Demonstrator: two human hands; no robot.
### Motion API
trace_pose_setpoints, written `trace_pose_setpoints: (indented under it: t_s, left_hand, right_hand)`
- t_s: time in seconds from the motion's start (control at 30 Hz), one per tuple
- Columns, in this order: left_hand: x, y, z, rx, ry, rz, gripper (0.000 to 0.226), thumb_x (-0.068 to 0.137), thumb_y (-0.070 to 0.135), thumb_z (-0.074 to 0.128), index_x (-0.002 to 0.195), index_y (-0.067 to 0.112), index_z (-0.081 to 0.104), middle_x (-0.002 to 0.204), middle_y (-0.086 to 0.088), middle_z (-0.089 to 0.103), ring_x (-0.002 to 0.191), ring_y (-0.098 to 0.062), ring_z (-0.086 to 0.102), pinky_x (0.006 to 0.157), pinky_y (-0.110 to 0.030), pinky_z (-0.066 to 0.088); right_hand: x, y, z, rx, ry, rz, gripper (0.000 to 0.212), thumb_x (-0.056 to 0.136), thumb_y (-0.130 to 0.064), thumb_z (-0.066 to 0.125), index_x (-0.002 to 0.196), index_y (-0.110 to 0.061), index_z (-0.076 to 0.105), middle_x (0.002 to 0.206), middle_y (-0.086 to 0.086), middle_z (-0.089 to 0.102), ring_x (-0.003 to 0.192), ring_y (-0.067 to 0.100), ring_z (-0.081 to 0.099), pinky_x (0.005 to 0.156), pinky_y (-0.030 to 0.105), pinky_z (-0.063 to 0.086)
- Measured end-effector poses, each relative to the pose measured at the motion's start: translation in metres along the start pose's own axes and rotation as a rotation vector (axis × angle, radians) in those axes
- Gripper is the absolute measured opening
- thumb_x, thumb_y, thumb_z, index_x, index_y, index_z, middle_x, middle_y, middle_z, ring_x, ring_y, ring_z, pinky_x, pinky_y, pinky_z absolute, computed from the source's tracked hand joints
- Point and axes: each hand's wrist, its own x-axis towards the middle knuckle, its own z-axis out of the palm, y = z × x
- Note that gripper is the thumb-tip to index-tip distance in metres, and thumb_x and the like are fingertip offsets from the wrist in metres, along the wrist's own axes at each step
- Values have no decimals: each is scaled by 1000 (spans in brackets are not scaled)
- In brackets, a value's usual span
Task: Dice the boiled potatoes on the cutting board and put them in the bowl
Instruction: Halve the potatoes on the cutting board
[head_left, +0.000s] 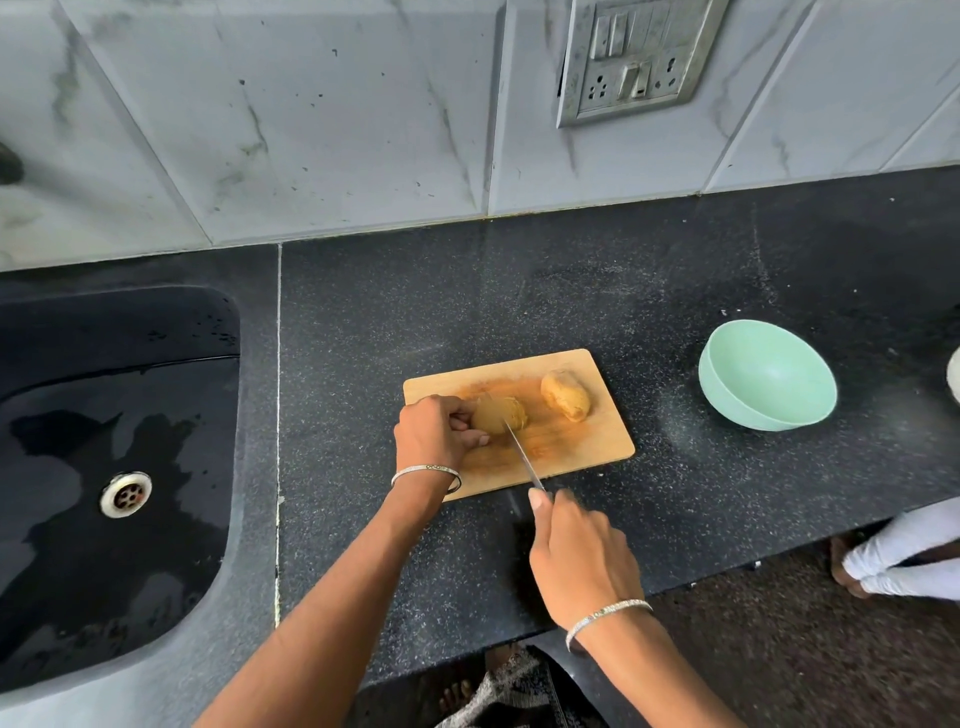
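Note:
A wooden cutting board (587, 447) lies on the black counter. My left hand (435, 430) grips a peeled boiled potato (496, 413) at the board's left side. My right hand (576, 561) grips a knife (523, 457) by its handle, forefinger along the spine, and the blade's tip is in that potato. A second whole potato (565, 395) lies on the board's right part, apart from both hands. A pale green bowl (727, 384) with nothing in it stands on the counter to the right of the board.
A black sink (78, 364) with a metal drain (125, 493) is sunk into the counter at the left. A tiled wall with a switch panel (636, 57) rises behind. Another person's foot and white trouser leg (893, 561) are at the right, past the counter edge.

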Motion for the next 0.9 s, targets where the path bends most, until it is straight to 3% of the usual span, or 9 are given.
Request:
trace_pose_setpoints:
  t_s: [0.17, 0.37, 0.6, 0.9]
  left_hand:
    - [-5, -1, 1, -24, 36, 1, 35, 64, 22, 89, 96, 22, 76, 77, 10, 73, 71, 1, 65, 78, -26, 55]
    - [-9, -2, 4, 20, 85, 23, 26, 70, 23, 84, 95, 22, 76, 84, 5, 74, 83, -13, 69, 80, -28, 53]
    - [-8, -2, 3, 38, 70, 12, 24, 73, 24, 82, 96, 25, 76, 82, 6, 74, 81, -12, 67, 73, -23, 48]
    - [-8, 4, 0, 61, 51, -20, 18, 75, 20, 80, 92, 23, 76, 81, 6, 74, 80, -8, 66, 68, -19, 42]
  right_hand:
    - [16, -9, 12, 1, 29, -56, 42, 105, -45, 20, 103, -17, 51, 97, 9, 67, 92, 31, 67, 60, 33, 36]
    - [23, -13, 21, -13, 14, -46, 41, 105, -46, 21, 105, -17, 50, 101, 10, 68, 96, 33, 66, 62, 34, 36]
    - [27, -14, 24, -58, 83, -74, 41, 104, -47, 19, 105, -18, 47, 99, 9, 69, 93, 33, 67, 60, 35, 37]
    - [30, -16, 22, -32, 31, -50, 41, 104, -46, 20, 105, -17, 49, 101, 10, 68, 96, 34, 66, 62, 35, 39]
